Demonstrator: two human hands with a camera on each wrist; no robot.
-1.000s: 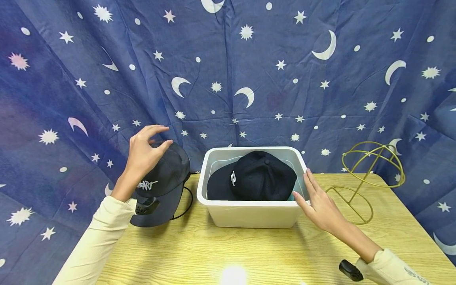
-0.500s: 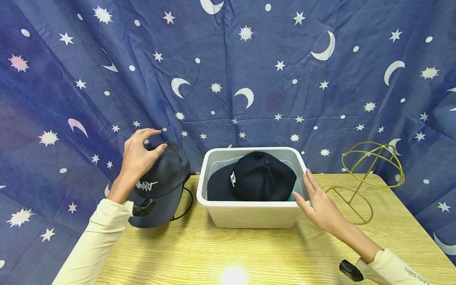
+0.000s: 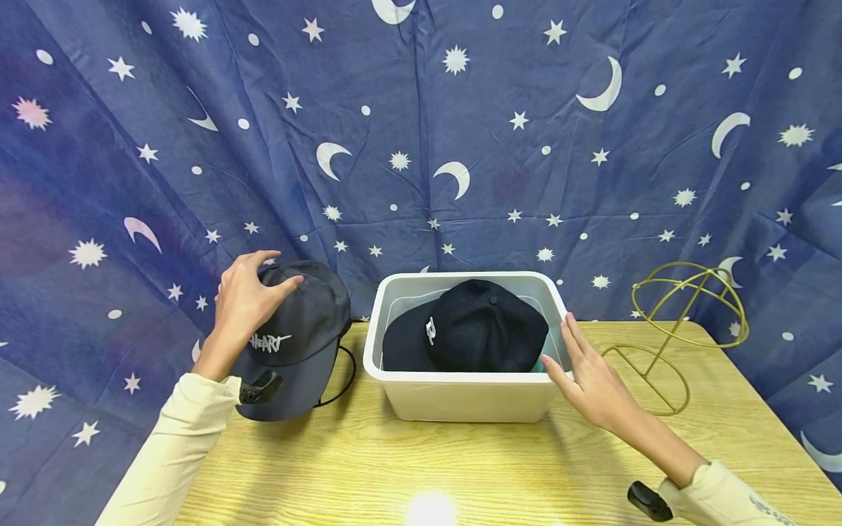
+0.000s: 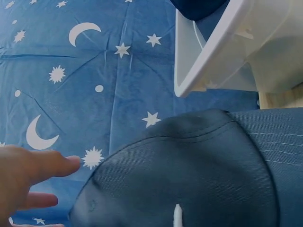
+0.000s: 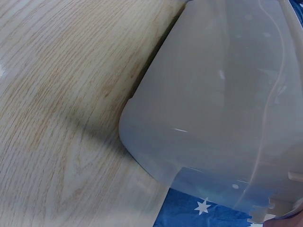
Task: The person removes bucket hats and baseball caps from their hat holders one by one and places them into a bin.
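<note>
On the left of the table a dark baseball cap (image 3: 309,321) with white "HEART" lettering sits on a stand with a black wire base. My left hand (image 3: 246,296) hovers at its crown, thumb and fingers spread in a C shape with nothing between them. In the left wrist view the fingers (image 4: 47,165) stand just off the cap's crown (image 4: 180,175). My right hand (image 3: 592,383) rests straight-fingered at the right front corner of a white plastic bin (image 3: 460,398), thumb over its rim. Inside the bin lies a black cap (image 3: 490,329) with a white embroidered letter.
A bare gold wire cap stand (image 3: 658,343) stands on the right of the wooden table (image 3: 368,467). Behind hangs a blue curtain (image 3: 395,190) with moons and stars. Something pale teal peeks out beside the cap in the bin.
My left hand has moved left and slightly down across the crown of the cap on the stand. The right hand and the bin have stayed in place.
</note>
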